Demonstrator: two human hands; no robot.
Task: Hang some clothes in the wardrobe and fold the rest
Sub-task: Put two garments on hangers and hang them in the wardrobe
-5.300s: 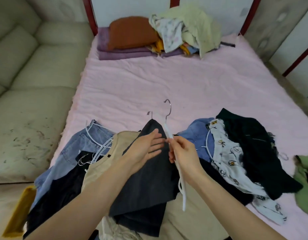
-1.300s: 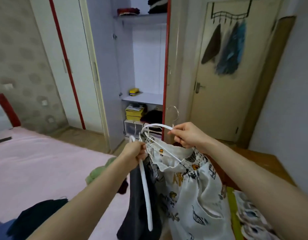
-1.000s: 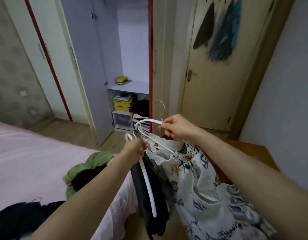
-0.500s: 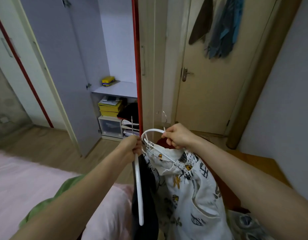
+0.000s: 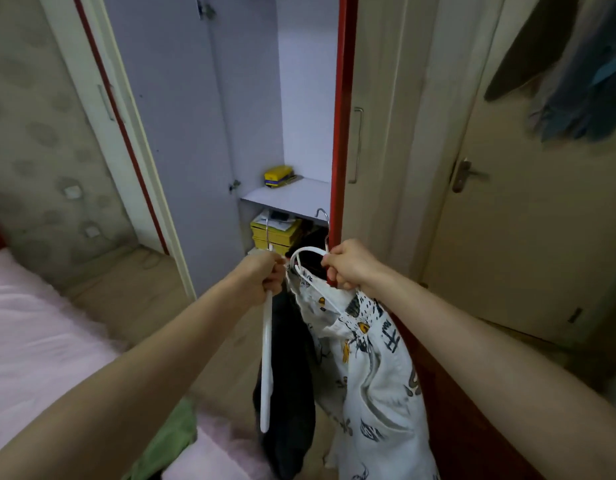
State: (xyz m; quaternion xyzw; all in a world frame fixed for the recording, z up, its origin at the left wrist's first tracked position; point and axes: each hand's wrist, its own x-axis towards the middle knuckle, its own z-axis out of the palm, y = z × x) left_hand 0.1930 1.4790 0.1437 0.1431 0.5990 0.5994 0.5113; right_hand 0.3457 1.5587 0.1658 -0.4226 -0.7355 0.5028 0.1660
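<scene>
My left hand (image 5: pixel 263 273) grips a white hanger (image 5: pixel 266 368) that carries a dark grey garment (image 5: pixel 289 393) hanging straight down. My right hand (image 5: pixel 348 266) grips a second white hanger (image 5: pixel 304 252) that bears a white patterned garment (image 5: pixel 375 386). Both hands are held side by side at chest height, in front of the open wardrobe (image 5: pixel 299 98). The hangers' metal hooks stick up just above my fists. The wardrobe's upper part and any rail lie outside the frame.
The wardrobe door (image 5: pixel 175 116) stands open on the left. A shelf (image 5: pixel 289 199) holds a yellow box (image 5: pixel 278 174), with yellow boxes (image 5: pixel 275 233) stacked below. The pink bed (image 5: pixel 33 323) lies at left, a green garment (image 5: pixel 164 441) at its edge. A beige room door (image 5: pixel 528 202) is on the right.
I turned from the bed, where I was fitting the dark garment on a hanger, and walked toward the wardrobe. Both hangers stay in my hands; the wardrobe is closer now.
</scene>
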